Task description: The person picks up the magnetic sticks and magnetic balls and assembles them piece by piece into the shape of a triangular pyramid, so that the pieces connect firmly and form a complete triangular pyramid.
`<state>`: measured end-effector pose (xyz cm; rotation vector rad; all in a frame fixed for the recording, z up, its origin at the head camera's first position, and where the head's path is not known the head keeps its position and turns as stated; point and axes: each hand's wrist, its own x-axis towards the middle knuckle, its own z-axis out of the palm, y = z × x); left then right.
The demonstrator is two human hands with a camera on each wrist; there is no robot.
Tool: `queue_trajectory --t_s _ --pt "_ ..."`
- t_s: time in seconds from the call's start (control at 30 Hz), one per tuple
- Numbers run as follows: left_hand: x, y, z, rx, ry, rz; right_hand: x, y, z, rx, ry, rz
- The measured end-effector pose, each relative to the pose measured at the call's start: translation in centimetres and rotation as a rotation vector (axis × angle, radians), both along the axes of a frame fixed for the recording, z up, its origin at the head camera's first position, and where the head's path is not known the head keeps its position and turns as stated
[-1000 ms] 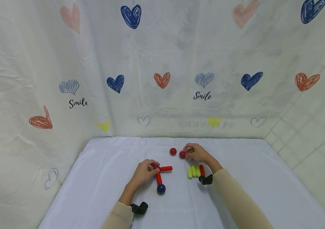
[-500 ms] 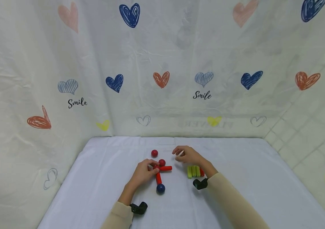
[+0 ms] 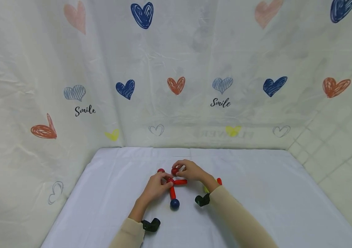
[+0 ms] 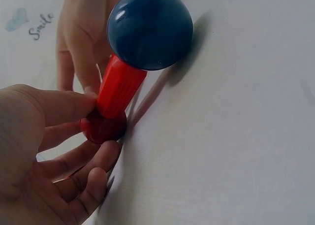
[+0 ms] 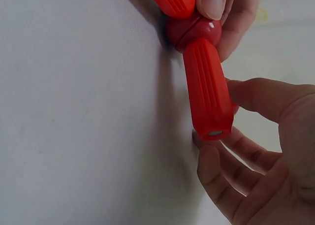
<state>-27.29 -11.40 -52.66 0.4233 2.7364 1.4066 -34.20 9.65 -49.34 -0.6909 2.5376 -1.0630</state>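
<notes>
Ball (image 5: 194, 34) gripped by the left hand (image 3: 156, 186), two red sticks (image 5: 208, 87) jutting off it; right hand (image 3: 191, 171) pinches a second ball (image 3: 174, 171) beyond!

The surface (image 3: 101, 206) gave room left of the left hand (image 3: 155, 187) and right of the right sleeve (image 3: 241, 215); a red rod (image 3: 180, 182) obstructed the gap toward the right hand (image 3: 190, 171), a blue ball (image 3: 174, 204) the near approach.
</notes>
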Motion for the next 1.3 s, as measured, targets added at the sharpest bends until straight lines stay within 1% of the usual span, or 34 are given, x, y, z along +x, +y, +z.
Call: queue_trajectory --t_s 0.13,0.43,0.6,0.77,0.9,1.1,1.17,1.3 --pt "0.0 0.1 0.1 0.008 -0.007 -0.002 -0.2 -0.5 -0.2 0.008 -0.007 -0.043" --pt "0.0 0.0 0.0 0.005 -0.008 0.011 -0.1 -1.0 -0.2 0.014 -0.010 -0.059" --pt "0.0 0.0 -0.1 0.010 -0.019 0.010 -0.1 0.0 -0.3 0.015 -0.002 -0.090" --pt "0.1 0.1 0.0 0.009 -0.033 0.018 0.0 1.7 0.0 -0.038 -0.002 -0.116" --pt "0.1 0.2 -0.1 0.002 -0.042 0.028 0.5 3.1 0.4 -0.082 -0.019 -0.148" --pt "0.2 0.2 -0.2 0.002 -0.039 0.032 1.8 4.6 0.6 -0.131 -0.063 -0.189" --pt "0.2 0.2 -0.2 0.002 -0.037 0.034 2.3 4.9 0.7 -0.138 -0.078 -0.193" --pt "0.2 0.2 -0.1 0.000 -0.044 0.040 3.1 5.3 0.6 -0.125 -0.078 -0.196"
